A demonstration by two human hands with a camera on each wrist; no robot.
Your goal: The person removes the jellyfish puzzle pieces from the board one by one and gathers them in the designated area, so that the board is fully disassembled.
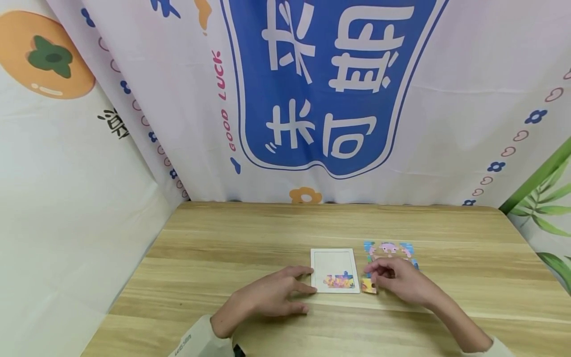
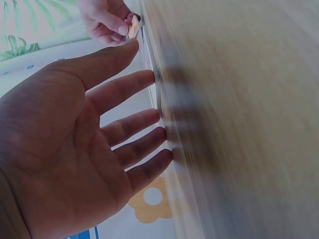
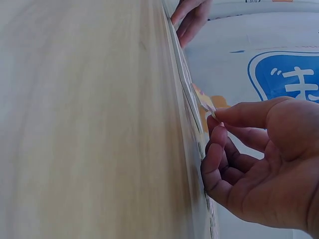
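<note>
A white puzzle board (image 1: pixel 333 262) lies on the table, with joined pink and yellow puzzle pieces (image 1: pixel 340 281) in its lower right part. My left hand (image 1: pixel 278 291) is at the board's left edge, fingers fairly straight and fingertips on its rim. Just off the board's right side, my right hand (image 1: pixel 403 280) pinches a yellow puzzle piece (image 1: pixel 368 285) between thumb and forefinger. In the right wrist view that puzzle piece (image 3: pixel 203 99) is tilted up. Behind the right hand lie more puzzle pieces (image 1: pixel 388 247) in blue and pink, partly hidden by it.
The wooden table (image 1: pixel 223 248) runs back to a printed curtain (image 1: pixel 205 124) with a large blue sign. More white cloth (image 1: pixel 67 198) hangs at the left, and green printed leaves (image 1: pixel 548 198) show at the right.
</note>
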